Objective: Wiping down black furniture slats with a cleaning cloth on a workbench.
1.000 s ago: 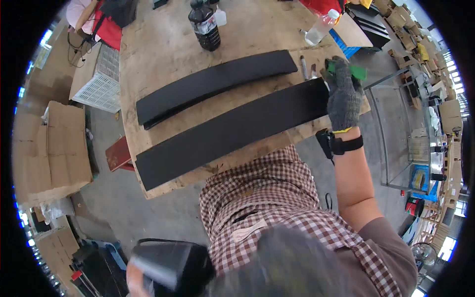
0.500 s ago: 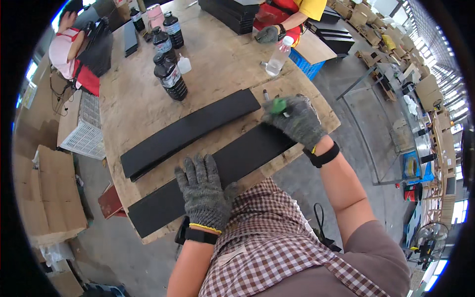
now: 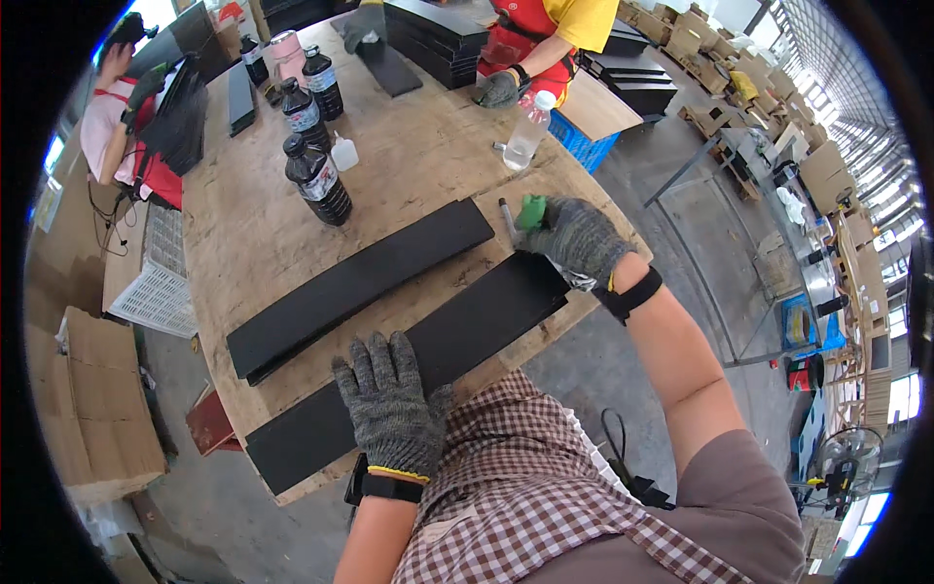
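Note:
My left hand (image 3: 392, 404), in a grey knit glove, lies flat with fingers stretched over the near long black board (image 3: 477, 316). At that board's right end my right hand (image 3: 582, 238), gloved too, is closed around a small green piece (image 3: 532, 211) whose kind I cannot make out. A crumpled whitish bit (image 3: 574, 279) shows under the right palm. Beside those fingers lies a thin pen-like stick (image 3: 507, 216). Parallel to the near board, farther off, rests a stack of similar black boards (image 3: 360, 287).
Several dark bottles (image 3: 318, 180) stand on the wooden table (image 3: 418, 161), with a small white squeeze bottle (image 3: 344, 154) and a clear bottle (image 3: 528, 131) nearby. Co-workers in red aprons stand across and at the left. Black board stacks (image 3: 438, 44) sit at the far edge.
My right hand has moved slightly off the near board's right end, uncovering it. A co-worker's gloved hand and a black board now show at the far edge. The view has shifted a little.

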A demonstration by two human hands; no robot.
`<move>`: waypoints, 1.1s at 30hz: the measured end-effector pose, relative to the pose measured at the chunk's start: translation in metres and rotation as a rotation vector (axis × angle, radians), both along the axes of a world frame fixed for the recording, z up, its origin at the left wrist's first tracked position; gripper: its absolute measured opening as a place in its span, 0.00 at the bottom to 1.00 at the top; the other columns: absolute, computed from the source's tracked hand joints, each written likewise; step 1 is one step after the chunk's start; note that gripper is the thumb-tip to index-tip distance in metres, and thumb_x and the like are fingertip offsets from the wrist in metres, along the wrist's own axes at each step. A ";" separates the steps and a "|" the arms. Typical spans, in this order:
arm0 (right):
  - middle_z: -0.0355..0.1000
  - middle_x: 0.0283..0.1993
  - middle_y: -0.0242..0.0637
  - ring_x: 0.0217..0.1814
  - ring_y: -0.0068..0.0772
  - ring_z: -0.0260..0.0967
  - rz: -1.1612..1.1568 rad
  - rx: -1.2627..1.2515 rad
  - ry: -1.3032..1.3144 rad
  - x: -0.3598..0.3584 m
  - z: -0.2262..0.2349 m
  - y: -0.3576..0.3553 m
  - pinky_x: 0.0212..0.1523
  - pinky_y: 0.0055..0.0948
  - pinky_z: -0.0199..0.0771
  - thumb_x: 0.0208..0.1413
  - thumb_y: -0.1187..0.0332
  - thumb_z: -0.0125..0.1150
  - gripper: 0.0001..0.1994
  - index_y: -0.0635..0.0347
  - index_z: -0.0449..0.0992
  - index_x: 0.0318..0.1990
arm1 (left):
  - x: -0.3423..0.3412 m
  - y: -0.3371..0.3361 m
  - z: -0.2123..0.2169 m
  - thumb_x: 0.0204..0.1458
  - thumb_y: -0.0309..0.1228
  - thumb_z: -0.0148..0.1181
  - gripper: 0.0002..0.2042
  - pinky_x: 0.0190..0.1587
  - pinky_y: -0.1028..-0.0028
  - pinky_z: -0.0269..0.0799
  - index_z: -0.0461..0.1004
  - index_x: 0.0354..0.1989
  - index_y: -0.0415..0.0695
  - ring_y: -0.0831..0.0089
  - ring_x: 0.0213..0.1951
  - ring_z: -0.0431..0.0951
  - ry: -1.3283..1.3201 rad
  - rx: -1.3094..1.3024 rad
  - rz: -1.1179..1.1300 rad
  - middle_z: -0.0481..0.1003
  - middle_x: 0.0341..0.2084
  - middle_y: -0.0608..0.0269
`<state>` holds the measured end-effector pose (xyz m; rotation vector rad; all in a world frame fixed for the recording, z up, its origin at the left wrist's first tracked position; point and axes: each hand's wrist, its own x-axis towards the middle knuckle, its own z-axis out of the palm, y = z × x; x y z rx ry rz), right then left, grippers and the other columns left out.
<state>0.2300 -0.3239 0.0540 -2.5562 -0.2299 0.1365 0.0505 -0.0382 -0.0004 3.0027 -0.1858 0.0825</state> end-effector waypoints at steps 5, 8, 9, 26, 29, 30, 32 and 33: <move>0.81 0.38 0.37 0.39 0.31 0.76 -0.206 0.454 0.147 -0.004 -0.017 -0.027 0.44 0.34 0.76 0.55 0.54 0.72 0.19 0.61 0.83 0.43 | 0.002 -0.005 0.012 0.59 0.52 0.61 0.40 0.77 0.39 0.37 0.60 0.74 0.40 0.40 0.75 0.53 0.029 0.006 -0.007 0.59 0.72 0.39; 0.80 0.37 0.32 0.37 0.24 0.73 -0.233 0.640 0.128 -0.027 -0.033 -0.032 0.42 0.30 0.75 0.53 0.57 0.74 0.17 0.61 0.84 0.42 | 0.000 -0.003 0.006 0.58 0.51 0.61 0.40 0.77 0.39 0.37 0.60 0.75 0.42 0.40 0.75 0.53 0.034 0.022 0.000 0.58 0.72 0.38; 0.81 0.38 0.31 0.39 0.24 0.74 -0.310 0.542 0.182 -0.039 -0.020 -0.029 0.43 0.29 0.75 0.55 0.61 0.74 0.14 0.61 0.85 0.42 | 0.001 -0.002 0.006 0.58 0.51 0.62 0.40 0.77 0.39 0.37 0.59 0.75 0.42 0.40 0.75 0.53 0.041 0.034 0.005 0.58 0.72 0.38; 0.81 0.50 0.39 0.52 0.33 0.79 -0.395 0.683 -0.271 -0.125 -0.079 -0.001 0.55 0.34 0.78 0.61 0.79 0.66 0.10 0.62 0.80 0.49 | -0.001 -0.001 0.006 0.57 0.48 0.64 0.40 0.77 0.40 0.39 0.58 0.75 0.43 0.40 0.74 0.55 0.019 0.026 -0.001 0.59 0.72 0.39; 0.81 0.54 0.41 0.55 0.35 0.79 -0.201 1.081 -0.294 -0.152 -0.112 0.027 0.56 0.32 0.78 0.61 0.76 0.67 0.13 0.62 0.79 0.53 | 0.002 -0.003 0.004 0.57 0.48 0.63 0.40 0.77 0.39 0.39 0.59 0.75 0.43 0.40 0.74 0.55 -0.012 0.025 -0.017 0.59 0.72 0.40; 0.80 0.55 0.42 0.56 0.35 0.79 -0.205 0.931 -0.221 -0.158 -0.102 0.042 0.57 0.32 0.77 0.61 0.76 0.66 0.13 0.62 0.78 0.53 | 0.000 -0.001 0.001 0.57 0.48 0.63 0.40 0.77 0.39 0.39 0.59 0.75 0.43 0.40 0.74 0.55 -0.014 0.033 -0.010 0.59 0.72 0.40; 0.80 0.57 0.42 0.57 0.34 0.79 -0.214 0.631 -0.080 -0.172 -0.078 0.061 0.59 0.31 0.77 0.62 0.77 0.65 0.14 0.62 0.78 0.55 | -0.001 0.000 0.002 0.58 0.48 0.63 0.39 0.77 0.40 0.39 0.59 0.75 0.43 0.41 0.74 0.55 0.002 0.045 -0.001 0.59 0.72 0.40; 0.80 0.56 0.42 0.56 0.33 0.79 -0.243 1.030 -0.080 -0.170 -0.096 0.060 0.59 0.31 0.77 0.62 0.78 0.66 0.14 0.63 0.79 0.55 | -0.001 -0.002 0.005 0.58 0.49 0.63 0.39 0.77 0.40 0.39 0.58 0.75 0.43 0.41 0.74 0.55 0.019 0.048 0.001 0.59 0.72 0.40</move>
